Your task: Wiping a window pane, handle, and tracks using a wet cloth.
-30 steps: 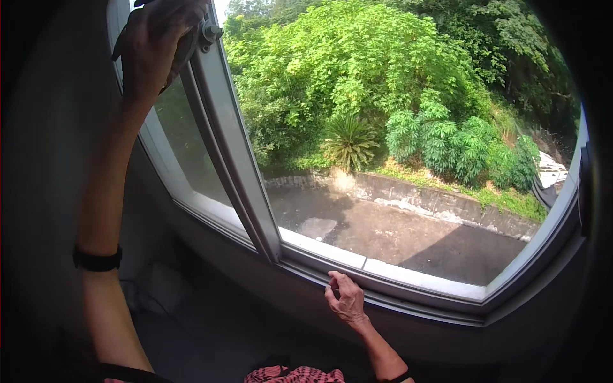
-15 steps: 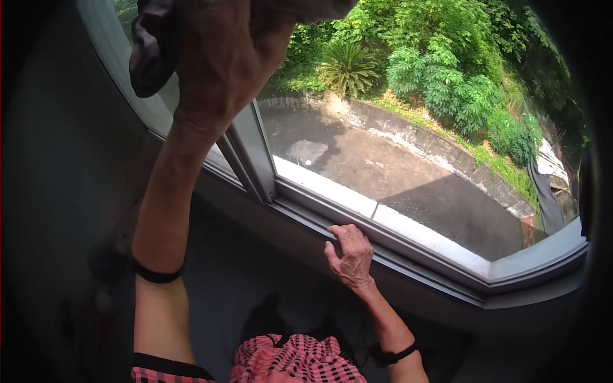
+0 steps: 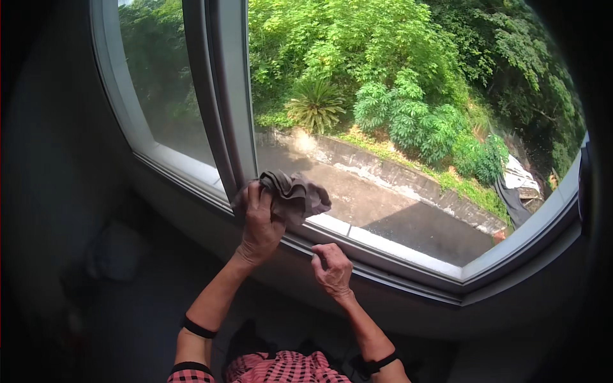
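Note:
A crumpled grey-brown cloth (image 3: 295, 196) is bunched in my left hand (image 3: 258, 226), whose fingers are closed round it. The hand presses the cloth at the foot of the upright window frame (image 3: 220, 96), where that meets the lower rail. To its right, my right hand (image 3: 333, 268) rests at the inner edge of the lower window track (image 3: 396, 274). Its fingers are bent, its thumb stands apart from them, and nothing is held in it.
A glass pane (image 3: 163, 96) fills the left side of the window, while the right side looks out on a paved yard (image 3: 408, 226), a low curved wall (image 3: 383, 171) and bushes (image 3: 408, 121). Below the sill lies a dark floor (image 3: 166, 319) with a dim pale shape on it.
My left hand has come down with the cloth from high on the window to the foot of the upright frame. The view has shifted, and my right hand stays by the track.

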`<action>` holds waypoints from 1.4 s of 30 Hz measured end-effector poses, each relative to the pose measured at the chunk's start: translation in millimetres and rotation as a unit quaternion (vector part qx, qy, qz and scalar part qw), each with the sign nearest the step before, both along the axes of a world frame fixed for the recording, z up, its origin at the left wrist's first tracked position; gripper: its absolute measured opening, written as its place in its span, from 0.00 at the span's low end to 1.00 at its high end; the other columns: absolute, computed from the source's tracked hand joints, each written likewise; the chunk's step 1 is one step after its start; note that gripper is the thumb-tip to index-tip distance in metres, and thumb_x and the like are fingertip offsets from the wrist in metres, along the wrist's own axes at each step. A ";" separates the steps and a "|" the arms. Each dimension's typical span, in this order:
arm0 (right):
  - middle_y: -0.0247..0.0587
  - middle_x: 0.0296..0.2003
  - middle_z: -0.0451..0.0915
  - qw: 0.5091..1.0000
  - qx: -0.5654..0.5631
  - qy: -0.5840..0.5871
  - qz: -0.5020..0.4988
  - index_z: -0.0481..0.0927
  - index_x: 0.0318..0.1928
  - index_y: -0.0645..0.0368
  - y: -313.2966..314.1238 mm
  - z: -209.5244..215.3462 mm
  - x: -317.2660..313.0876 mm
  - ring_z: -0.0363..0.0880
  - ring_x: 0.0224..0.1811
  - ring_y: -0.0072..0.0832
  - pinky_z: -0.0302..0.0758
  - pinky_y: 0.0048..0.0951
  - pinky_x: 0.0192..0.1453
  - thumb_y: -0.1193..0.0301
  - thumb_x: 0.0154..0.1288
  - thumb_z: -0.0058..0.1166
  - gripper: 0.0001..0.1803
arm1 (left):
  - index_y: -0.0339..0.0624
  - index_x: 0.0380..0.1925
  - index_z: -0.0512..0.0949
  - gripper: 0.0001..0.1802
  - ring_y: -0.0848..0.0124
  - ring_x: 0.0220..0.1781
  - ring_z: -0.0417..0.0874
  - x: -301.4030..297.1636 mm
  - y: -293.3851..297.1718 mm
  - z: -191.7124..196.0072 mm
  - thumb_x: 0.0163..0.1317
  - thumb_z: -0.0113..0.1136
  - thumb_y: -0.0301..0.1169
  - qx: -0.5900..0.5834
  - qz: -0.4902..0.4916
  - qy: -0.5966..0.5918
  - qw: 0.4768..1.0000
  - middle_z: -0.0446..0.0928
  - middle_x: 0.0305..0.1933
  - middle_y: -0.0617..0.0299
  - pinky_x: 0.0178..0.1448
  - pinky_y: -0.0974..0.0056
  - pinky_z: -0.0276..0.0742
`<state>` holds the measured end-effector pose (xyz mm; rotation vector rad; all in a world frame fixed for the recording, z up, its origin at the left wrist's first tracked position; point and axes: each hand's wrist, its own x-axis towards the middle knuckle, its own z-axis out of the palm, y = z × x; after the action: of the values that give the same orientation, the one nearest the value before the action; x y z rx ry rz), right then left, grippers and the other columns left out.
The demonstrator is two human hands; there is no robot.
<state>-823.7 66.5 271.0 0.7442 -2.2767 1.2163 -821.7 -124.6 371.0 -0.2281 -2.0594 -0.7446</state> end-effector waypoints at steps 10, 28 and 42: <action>0.36 0.28 0.78 1.000 -0.013 0.016 -0.003 0.80 0.33 0.55 -13.3 1.4 -0.5 0.79 0.32 0.34 0.75 0.33 0.37 0.71 0.52 0.57 0.06 | 0.41 0.59 0.66 0.26 0.51 0.45 0.80 -77.7 26.2 248.8 0.61 0.58 0.34 -0.321 0.330 0.485 0.743 0.75 0.46 0.50 0.66 0.48 0.67; 0.32 0.28 0.77 0.995 0.058 0.058 -0.050 0.82 0.31 0.48 1.3 -21.2 -7.1 0.78 0.31 0.33 0.74 0.33 0.34 0.66 0.49 0.62 0.07 | 0.53 0.39 0.80 0.19 0.43 0.63 0.59 -34.9 -0.2 51.8 0.44 0.63 0.23 -0.222 -0.052 0.109 0.968 0.60 0.64 0.50 0.67 0.43 0.58; 0.44 0.29 0.79 0.998 0.003 0.060 -0.037 0.81 0.31 0.58 -10.3 -17.5 -11.6 0.79 0.33 0.42 0.77 0.38 0.38 0.71 0.53 0.55 0.06 | 0.41 0.49 0.73 0.11 0.63 0.42 0.81 -116.9 7.6 606.5 0.67 0.52 0.29 -0.120 -0.642 0.314 0.689 0.74 0.40 0.56 0.49 0.60 0.81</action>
<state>-835.3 56.2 253.5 0.7091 -2.1922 1.1017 -938.5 -117.0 977.6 -1.9195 -1.0513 -0.9481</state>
